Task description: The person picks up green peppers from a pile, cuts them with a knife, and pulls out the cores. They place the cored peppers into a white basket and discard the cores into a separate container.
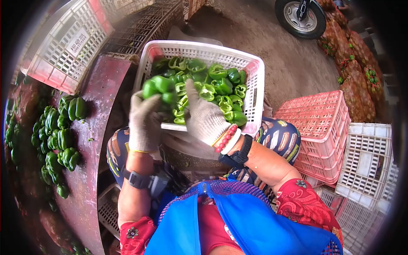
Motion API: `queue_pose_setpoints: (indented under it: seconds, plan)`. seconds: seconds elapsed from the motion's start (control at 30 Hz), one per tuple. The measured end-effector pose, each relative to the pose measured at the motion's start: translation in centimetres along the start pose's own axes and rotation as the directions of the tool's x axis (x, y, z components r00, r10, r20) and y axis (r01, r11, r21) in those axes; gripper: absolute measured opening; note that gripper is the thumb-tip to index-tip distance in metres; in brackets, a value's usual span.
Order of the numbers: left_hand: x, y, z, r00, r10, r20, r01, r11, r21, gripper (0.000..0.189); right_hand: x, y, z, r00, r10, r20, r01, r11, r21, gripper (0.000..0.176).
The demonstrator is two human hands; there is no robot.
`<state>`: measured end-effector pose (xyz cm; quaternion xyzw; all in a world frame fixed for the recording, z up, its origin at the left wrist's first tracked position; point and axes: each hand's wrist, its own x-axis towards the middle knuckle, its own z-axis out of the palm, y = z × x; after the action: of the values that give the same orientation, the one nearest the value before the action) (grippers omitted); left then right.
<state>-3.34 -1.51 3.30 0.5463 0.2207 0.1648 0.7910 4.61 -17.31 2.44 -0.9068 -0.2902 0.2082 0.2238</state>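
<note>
My left hand [144, 117], in a pale knit glove, is closed around a whole green bell pepper [158, 87] above the near left corner of a white plastic crate [199, 46]. The pepper is blurred by motion. Close to it is my right hand [206, 117], gloved too, with one finger stretched out over the crate. Its other fingers are partly hidden, and I see nothing held in it. Halved green peppers [208, 91] fill the crate, many with their pale insides facing up.
On the left, whole green peppers [63, 138] lie on a reddish metal surface [83, 182]. A white crate [70, 46] stands behind it. Stacked pink crates [314, 131] and white crates [365, 161] are on the right. Farther back are a wheel [301, 18] and filled mesh sacks [357, 80].
</note>
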Motion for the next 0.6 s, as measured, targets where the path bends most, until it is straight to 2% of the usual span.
queue_pose_setpoints:
  seconds: [0.03,0.07,0.1,0.17,0.2,0.23,0.3,0.33,0.37,0.43,0.53,0.6]
  plan:
    - [0.5,-0.1,-1.4,0.993,0.113,0.031,-0.116,0.983,0.145,0.032,0.1,0.7,0.7,0.999,0.033,-0.011,-0.033,0.999,0.015,0.087]
    - [1.1,1.2,-2.1,0.998,0.056,-0.015,-0.057,0.995,-0.080,0.032,0.1,1.5,1.2,0.992,0.117,0.044,-0.118,0.993,0.016,0.081]
    - [1.4,2.6,-2.5,0.999,-0.008,-0.051,-0.008,0.952,-0.305,0.032,-0.1,2.3,1.4,0.995,0.095,0.037,-0.097,0.994,0.046,0.079]
    - [1.4,3.3,-3.6,0.994,-0.056,-0.099,0.036,0.981,-0.192,0.034,-0.4,4.3,2.2,0.999,0.044,0.019,-0.045,0.994,0.098,0.076]
    - [1.4,3.4,-3.9,0.989,-0.078,-0.127,0.061,0.989,-0.136,0.034,0.2,5.0,3.1,0.973,-0.160,-0.166,0.206,0.929,0.308,0.069]
    - [1.3,2.7,-3.8,0.990,-0.120,-0.071,0.116,0.991,-0.064,0.043,0.4,6.1,3.8,0.984,-0.133,-0.115,0.173,0.844,0.507,0.070]
    - [0.1,1.9,-1.1,0.997,-0.078,-0.018,0.079,0.981,0.180,0.054,0.3,3.0,0.0,0.996,-0.087,-0.002,0.050,0.556,0.830,0.072]
    - [0.0,0.6,-0.9,0.998,-0.010,0.055,-0.010,0.937,0.348,0.070,0.9,3.0,0.1,0.990,-0.128,-0.065,0.124,0.530,0.839,0.070]
    - [-0.9,0.8,0.9,0.996,-0.030,0.085,-0.001,0.940,0.341,0.066,1.4,3.0,0.2,0.977,-0.170,-0.128,0.197,0.501,0.843,0.069]
    - [-0.5,0.4,0.7,0.982,-0.011,0.187,-0.086,0.862,0.500,0.058,2.5,3.6,0.9,0.922,-0.284,-0.265,0.374,0.471,0.799,0.065]
    - [0.2,1.0,-0.1,0.930,-0.265,0.254,0.149,0.905,0.399,0.048,1.6,2.9,-0.1,0.885,-0.327,-0.330,0.464,0.603,0.648,0.054]
    - [0.6,0.5,-0.2,0.924,-0.271,0.268,0.140,0.895,0.423,0.042,1.0,2.6,-0.8,0.984,-0.172,-0.041,0.115,0.446,0.888,0.049]
